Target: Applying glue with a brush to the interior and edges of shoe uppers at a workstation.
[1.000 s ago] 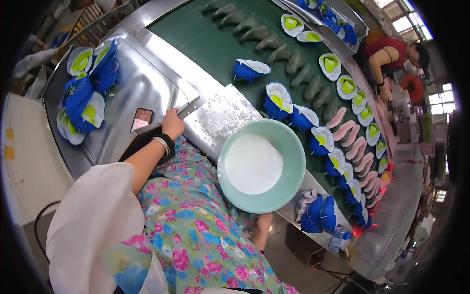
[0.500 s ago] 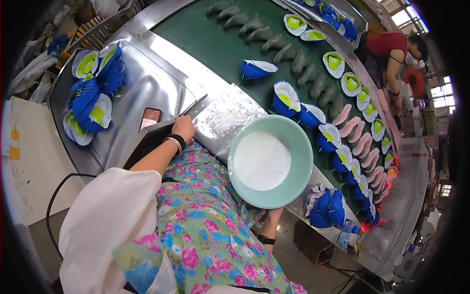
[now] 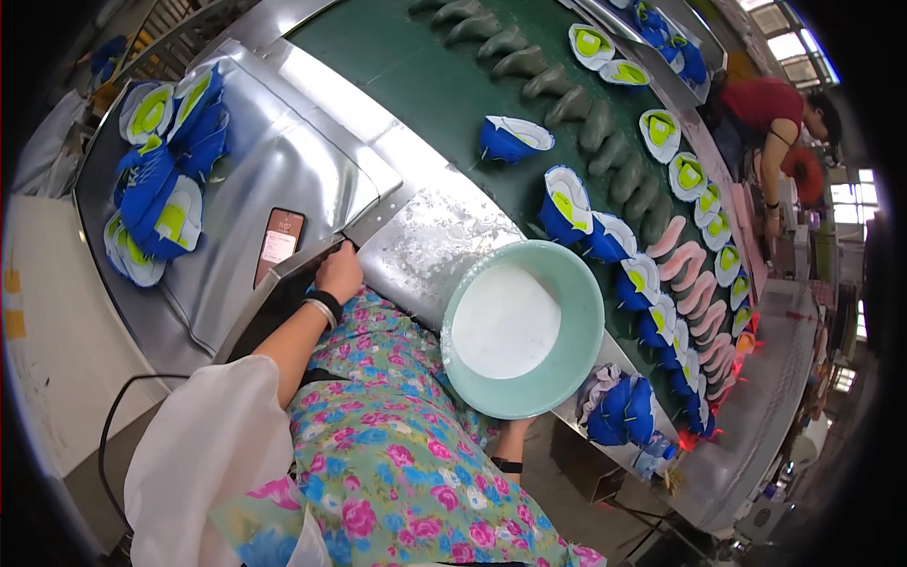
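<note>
My left hand (image 3: 340,274) is closed at the front edge of the shiny metal table (image 3: 312,161), its fingers curled against the rim. A lit phone (image 3: 280,248) lies on the metal close by. A pale green basin (image 3: 578,326) with white liquid (image 3: 505,321) in it is at the table's edge in front of me. Below the basin my right hand (image 3: 515,430) shows only as a wrist and a bit of the hand; the basin hides its fingers. Blue shoe uppers (image 3: 567,205) with yellow-green linings stand in a row on the green conveyor belt (image 3: 397,85) beyond.
More blue uppers (image 3: 156,203) are heaped on the metal at the left. Dark grey shoe lasts (image 3: 597,128) and pink insoles (image 3: 699,295) line the belt. Folded blue uppers (image 3: 621,411) and a plastic bottle (image 3: 654,455) are at the right. A co-worker (image 3: 765,123) bends across the far side.
My left hand has slid slightly toward me along the table's edge. The view has shifted a little. The basin and my right hand stay nearly in place.
</note>
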`<act>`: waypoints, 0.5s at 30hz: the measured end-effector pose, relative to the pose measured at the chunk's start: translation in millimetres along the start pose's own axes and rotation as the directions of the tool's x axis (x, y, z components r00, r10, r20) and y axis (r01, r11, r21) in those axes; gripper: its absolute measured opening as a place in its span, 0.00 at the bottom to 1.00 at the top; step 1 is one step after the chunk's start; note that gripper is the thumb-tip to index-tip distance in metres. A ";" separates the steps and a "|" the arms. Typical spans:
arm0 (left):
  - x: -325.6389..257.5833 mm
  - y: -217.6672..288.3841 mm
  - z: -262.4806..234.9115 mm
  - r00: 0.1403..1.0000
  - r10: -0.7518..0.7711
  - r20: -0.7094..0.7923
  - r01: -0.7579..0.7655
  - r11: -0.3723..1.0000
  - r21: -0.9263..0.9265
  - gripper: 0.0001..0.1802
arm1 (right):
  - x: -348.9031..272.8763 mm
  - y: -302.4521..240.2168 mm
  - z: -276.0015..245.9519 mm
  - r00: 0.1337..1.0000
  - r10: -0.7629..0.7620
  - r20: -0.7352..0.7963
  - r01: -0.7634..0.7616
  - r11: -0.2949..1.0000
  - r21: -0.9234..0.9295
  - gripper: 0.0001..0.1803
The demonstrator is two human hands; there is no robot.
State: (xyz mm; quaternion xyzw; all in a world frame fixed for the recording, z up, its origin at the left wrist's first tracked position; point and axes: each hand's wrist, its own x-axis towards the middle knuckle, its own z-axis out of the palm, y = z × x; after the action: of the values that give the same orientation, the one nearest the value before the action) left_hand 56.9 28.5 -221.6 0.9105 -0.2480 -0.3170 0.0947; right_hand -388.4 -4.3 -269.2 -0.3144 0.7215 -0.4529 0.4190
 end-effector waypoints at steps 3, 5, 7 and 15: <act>16.0 -41.3 22.8 0.990 0.140 0.025 -0.132 0.973 -0.191 0.09 | 1.1 2.0 4.8 0.996 -0.006 -0.090 0.002 0.999 -0.046 0.18; 14.4 -47.7 23.0 0.979 0.202 0.021 -0.196 0.967 -0.163 0.08 | 9.2 -0.2 7.5 0.987 -0.010 -0.157 -0.002 0.997 -0.077 0.18; 11.3 -47.7 21.2 0.981 0.183 0.058 -0.178 0.981 -0.081 0.08 | 15.3 0.6 14.5 0.978 -0.021 -0.209 -0.002 0.994 -0.112 0.18; -2.0 -51.9 16.5 0.952 0.230 -0.203 -0.271 0.942 -0.200 0.15 | -32.7 24.7 -96.1 0.990 -0.003 -0.138 -0.035 0.963 -0.269 0.17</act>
State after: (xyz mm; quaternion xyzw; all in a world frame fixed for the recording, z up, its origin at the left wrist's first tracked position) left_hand 65.6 73.8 -250.5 0.8792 -0.3152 -0.2465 0.2587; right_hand -460.9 70.2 -258.5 -0.3309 0.8062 -0.3673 0.3250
